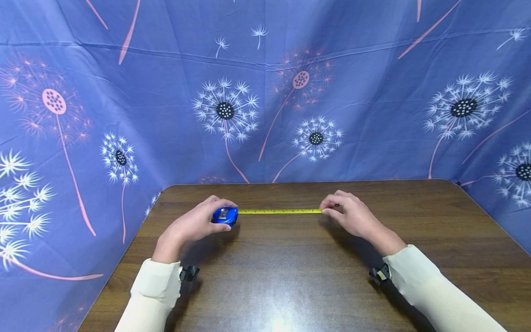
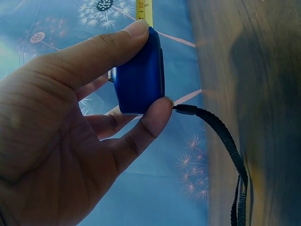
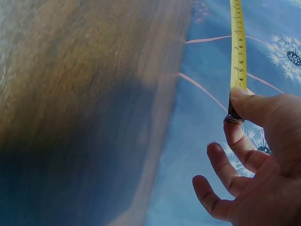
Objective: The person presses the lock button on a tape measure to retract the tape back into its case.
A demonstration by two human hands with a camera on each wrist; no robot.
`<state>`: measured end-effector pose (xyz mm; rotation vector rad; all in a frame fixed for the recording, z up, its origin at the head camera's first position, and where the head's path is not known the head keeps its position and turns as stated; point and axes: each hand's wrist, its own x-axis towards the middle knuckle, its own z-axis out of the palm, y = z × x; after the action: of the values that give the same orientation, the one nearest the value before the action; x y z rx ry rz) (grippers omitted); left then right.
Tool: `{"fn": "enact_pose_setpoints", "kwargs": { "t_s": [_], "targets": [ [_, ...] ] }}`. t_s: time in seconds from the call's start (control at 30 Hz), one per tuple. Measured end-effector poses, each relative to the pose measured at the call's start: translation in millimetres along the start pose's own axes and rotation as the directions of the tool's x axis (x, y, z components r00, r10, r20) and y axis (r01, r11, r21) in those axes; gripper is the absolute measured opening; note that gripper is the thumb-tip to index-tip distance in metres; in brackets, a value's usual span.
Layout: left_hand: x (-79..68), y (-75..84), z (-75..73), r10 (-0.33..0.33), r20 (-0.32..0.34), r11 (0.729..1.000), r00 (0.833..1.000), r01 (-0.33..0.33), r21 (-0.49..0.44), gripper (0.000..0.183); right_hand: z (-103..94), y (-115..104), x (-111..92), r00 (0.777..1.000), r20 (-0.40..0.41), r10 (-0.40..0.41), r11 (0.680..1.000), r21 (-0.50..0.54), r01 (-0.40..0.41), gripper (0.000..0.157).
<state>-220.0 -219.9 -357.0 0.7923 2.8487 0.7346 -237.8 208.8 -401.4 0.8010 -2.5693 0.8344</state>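
A blue tape measure (image 1: 225, 216) sits in the grip of my left hand (image 1: 197, 221), above the left part of the table. In the left wrist view, thumb and fingers clasp the blue case (image 2: 138, 80), and a black wrist strap (image 2: 221, 127) dangles from it. The yellow blade (image 1: 280, 211) runs straight out to the right, raised over the tabletop. At its far end my right hand (image 1: 352, 214) pinches the tip between thumb and forefinger. The right wrist view shows the dark end hook (image 3: 233, 117) at the fingertips, the other fingers loosely curled.
Below the hands lies a brown wood-grain table (image 1: 274, 258) with rounded far corners. Behind it hangs a blue cloth (image 1: 257, 161) with dandelion prints, reaching down to the table's back edge. A small black wrist camera (image 1: 189, 273) is on the left wrist, another (image 1: 379, 274) on the right.
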Motion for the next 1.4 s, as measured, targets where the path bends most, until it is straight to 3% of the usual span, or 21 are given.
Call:
{"fn": "enact_pose_setpoints", "kwargs": {
  "t_s": [1.4],
  "targets": [
    [11.9, 11.8, 7.4, 0.011, 0.009, 1.0, 1.0, -0.011, 0.006, 0.054, 5.7, -7, 6, 1.0, -0.002, -0.014, 1.0, 0.016, 0.014, 0.014]
  ]
}}
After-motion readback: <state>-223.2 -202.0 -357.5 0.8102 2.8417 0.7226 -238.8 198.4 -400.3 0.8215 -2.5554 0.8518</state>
